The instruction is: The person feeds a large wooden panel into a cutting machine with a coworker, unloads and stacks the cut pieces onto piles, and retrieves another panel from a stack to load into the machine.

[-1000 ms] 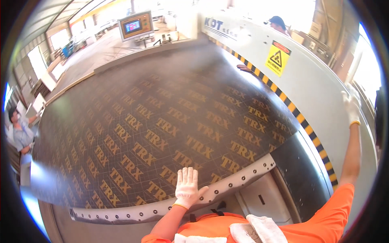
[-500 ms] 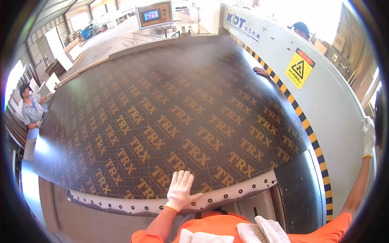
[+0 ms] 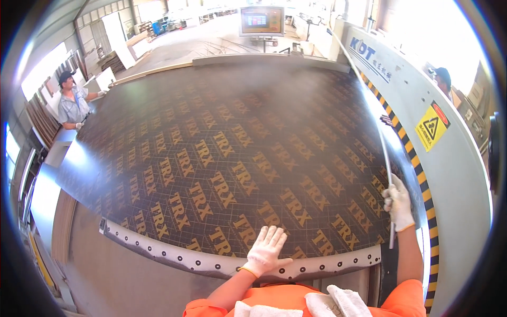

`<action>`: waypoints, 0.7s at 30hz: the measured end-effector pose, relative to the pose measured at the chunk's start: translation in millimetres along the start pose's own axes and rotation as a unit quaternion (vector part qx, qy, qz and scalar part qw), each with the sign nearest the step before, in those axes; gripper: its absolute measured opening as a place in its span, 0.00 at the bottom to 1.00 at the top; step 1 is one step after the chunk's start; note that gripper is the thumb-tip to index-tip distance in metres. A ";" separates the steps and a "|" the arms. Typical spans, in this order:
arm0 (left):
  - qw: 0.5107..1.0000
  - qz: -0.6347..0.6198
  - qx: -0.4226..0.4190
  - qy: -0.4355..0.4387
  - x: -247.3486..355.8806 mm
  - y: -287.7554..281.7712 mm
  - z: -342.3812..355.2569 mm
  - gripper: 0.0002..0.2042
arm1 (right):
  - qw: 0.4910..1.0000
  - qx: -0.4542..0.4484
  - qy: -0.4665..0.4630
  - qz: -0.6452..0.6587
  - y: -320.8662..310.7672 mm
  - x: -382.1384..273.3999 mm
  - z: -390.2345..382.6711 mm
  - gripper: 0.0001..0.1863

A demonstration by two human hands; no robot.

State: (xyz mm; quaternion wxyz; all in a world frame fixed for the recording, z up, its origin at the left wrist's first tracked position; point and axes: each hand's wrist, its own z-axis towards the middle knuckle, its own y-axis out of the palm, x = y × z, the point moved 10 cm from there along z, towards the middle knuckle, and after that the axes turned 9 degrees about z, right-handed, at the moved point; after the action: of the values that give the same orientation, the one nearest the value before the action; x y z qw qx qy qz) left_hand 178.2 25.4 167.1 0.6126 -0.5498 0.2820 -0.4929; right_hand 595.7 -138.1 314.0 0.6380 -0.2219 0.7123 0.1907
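A large dark printed panel point(image 3: 185, 121) covers the machine table. My gloved left hand point(image 3: 265, 250) lies flat on its near edge, fingers spread, above a metal strip point(image 3: 153, 247) with a row of holes. At the right, my gloved right hand point(image 3: 399, 203) is closed round a long, thin, pale rod point(image 3: 384, 146), which runs up and away along the panel's right side beside the black-and-yellow striped edge point(image 3: 426, 206).
A co-worker point(image 3: 74, 103) stands at the panel's left edge; another person point(image 3: 442, 79) is behind the pale machine housing point(image 3: 457, 164). A control screen point(image 3: 261, 21) stands beyond the far rail point(image 3: 264, 58). Boards point(image 3: 45, 116) lean at the left.
My right hand has come down from the housing's top edge to the panel's right side and now holds the rod. The view has swung rightward; my left hand stays on the panel.
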 end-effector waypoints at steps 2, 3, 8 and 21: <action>1.000 0.002 0.010 -0.001 0.1 -1.4 -0.8 0.46 | 0.999 -0.008 0.019 0.027 49.9 10.7 9.4 0.34; 1.000 0.001 0.019 -0.002 -0.1 -2.8 -1.2 0.46 | 0.998 -0.030 0.033 0.046 72.8 15.1 15.0 0.36; 0.999 -0.016 0.042 -0.009 -2.0 -4.7 -0.7 0.45 | 0.992 -0.095 0.046 0.068 154.9 25.3 50.5 0.35; 0.998 -0.040 0.051 -0.018 -7.1 -6.9 6.7 0.41 | 0.988 -0.144 0.027 0.049 295.7 -14.1 182.4 0.33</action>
State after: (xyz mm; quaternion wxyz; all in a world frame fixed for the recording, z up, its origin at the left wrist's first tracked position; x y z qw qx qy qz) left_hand 179.6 35.2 173.9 0.6246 -0.5375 0.2227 -0.5210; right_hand 581.8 209.2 304.0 0.5701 -0.2809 0.7043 0.3163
